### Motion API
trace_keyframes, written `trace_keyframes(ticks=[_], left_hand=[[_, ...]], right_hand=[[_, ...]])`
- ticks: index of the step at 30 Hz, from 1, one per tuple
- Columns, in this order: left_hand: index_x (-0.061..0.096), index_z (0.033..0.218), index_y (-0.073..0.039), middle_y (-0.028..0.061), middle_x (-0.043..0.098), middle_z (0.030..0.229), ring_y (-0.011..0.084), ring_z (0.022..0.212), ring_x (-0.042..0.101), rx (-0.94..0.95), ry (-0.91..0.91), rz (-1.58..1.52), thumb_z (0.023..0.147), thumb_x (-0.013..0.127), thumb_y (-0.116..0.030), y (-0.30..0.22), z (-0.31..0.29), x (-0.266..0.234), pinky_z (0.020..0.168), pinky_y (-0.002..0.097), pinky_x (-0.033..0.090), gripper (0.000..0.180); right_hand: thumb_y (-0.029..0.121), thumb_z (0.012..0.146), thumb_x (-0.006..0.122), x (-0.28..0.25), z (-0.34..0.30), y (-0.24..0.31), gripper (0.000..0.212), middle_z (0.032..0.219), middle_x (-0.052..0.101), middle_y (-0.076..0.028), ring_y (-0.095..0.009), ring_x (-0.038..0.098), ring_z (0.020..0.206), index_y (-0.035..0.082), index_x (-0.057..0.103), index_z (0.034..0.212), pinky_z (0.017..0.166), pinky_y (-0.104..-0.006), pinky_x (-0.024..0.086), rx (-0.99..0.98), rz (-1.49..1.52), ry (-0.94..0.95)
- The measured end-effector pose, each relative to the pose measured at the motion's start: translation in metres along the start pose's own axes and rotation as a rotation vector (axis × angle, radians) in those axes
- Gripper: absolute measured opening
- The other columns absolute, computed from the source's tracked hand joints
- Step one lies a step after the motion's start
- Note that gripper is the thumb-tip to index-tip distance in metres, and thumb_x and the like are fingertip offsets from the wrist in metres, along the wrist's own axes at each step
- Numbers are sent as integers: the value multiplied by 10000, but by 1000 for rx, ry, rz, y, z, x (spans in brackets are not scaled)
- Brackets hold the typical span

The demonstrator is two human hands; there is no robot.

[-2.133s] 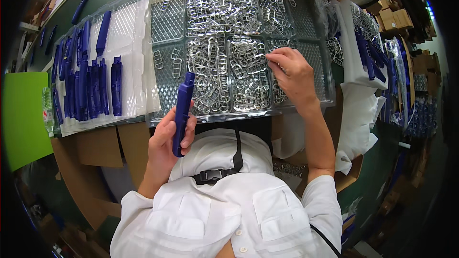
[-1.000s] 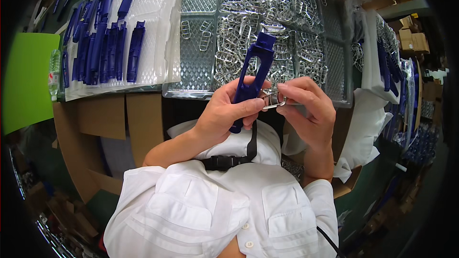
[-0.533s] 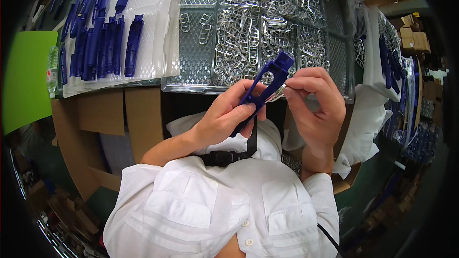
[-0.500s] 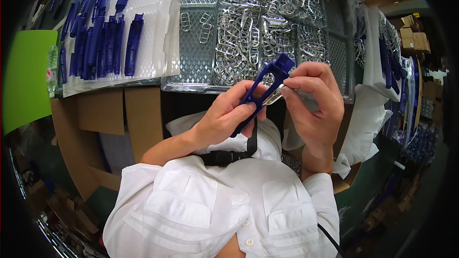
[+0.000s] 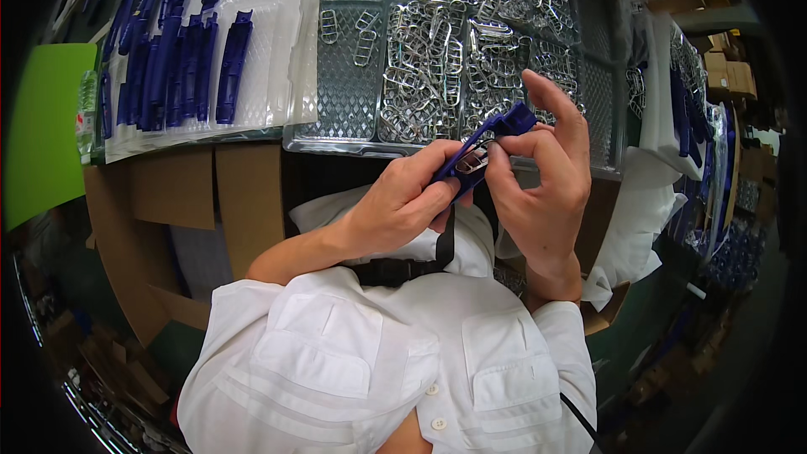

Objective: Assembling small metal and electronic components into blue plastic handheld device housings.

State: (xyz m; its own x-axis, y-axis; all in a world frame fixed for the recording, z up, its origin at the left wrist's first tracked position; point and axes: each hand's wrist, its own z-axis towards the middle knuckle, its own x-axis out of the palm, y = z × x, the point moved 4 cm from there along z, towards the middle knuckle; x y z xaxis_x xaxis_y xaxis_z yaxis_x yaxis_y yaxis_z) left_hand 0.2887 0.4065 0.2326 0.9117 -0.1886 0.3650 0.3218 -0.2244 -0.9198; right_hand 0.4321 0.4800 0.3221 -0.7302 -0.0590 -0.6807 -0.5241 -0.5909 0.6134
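A dark blue plastic part [image 5: 514, 120] with a long opening lies tilted in front of my body, its blocky end pointing up and right. My left hand [image 5: 402, 202] is closed round its lower portion. A shiny wire-like metal clip [image 5: 472, 161] sits in the part's opening. The thumb and index finger of my right hand [image 5: 546, 181] pinch together at the clip's upper end, against the part; the other fingers are raised. My fingertips hide the clip's far end.
Beyond my hands stands a clear compartment tray [image 5: 336, 128] with many loose metal clips [image 5: 424, 67]. At left, a white tray [image 5: 273, 76] carries several blue parts [image 5: 234, 67]. An open cardboard box [image 5: 252, 202] is below it. White plastic sheeting [image 5: 635, 210] hangs at right.
The blue part has turned to point further right. The metal clip has gone from beside it into its opening. My right hand has moved slightly left, its upper fingers lifting.
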Motion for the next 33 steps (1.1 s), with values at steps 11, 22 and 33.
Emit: trace_keyframes(ticks=[11, 22, 33], left_hand=[[575, 1309, 8, 48, 658, 854, 69, 603, 598, -26, -62, 167, 1022, 489, -25, 6, -2, -10, 540, 223, 493, 301], [645, 1089, 25, 35, 676, 783, 75, 657, 646, 24, -86, 247, 1074, 553, -134, -12, 2, 6, 571, 237, 532, 184], [669, 1024, 18, 34, 673, 721, 69, 640, 633, 90, -171, 298, 1028, 628, -151, -12, 2, 19, 566, 250, 527, 174]], right_hand=[[-16, 771, 792, 10, -3, -6, 202, 1315, 637, -207, -373, 652, 1168, 2, 623, 880, 844, -429, 583, -103, -114, 76], [-41, 907, 676, 24, -25, -32, 214, 1056, 706, -72, -119, 700, 932, -19, 664, 1120, 830, -281, 587, 481, 799, 194], [-36, 891, 700, 17, -31, -38, 182, 1003, 718, -115, -153, 709, 903, -27, 647, 1065, 797, -287, 579, 326, 729, 184]])
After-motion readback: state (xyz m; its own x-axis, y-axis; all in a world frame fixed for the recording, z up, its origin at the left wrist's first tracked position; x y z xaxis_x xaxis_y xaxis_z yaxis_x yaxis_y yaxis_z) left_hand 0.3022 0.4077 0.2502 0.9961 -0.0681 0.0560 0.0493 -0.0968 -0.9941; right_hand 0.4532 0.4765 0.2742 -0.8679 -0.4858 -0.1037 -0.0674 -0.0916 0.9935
